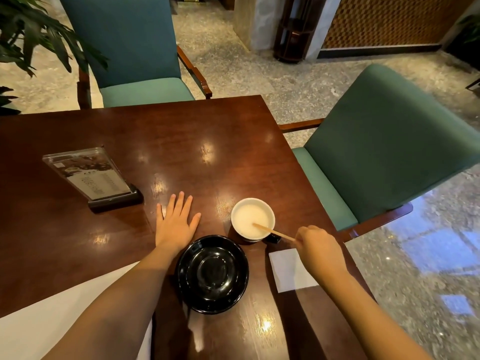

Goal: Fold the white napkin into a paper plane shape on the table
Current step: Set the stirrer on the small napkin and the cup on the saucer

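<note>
A white napkin lies flat and square on the dark wooden table near its right edge, partly hidden under my right wrist. My right hand hovers above it, fingers closed on a thin wooden stir stick whose far end dips into a white cup of pale milky drink. My left hand rests flat on the table, palm down and fingers spread, holding nothing, left of the cup.
A black glossy saucer sits between my arms. A clear acrylic menu stand stands at the left. Two teal armchairs flank the table at the far and right sides. A white cloth lies under my left forearm.
</note>
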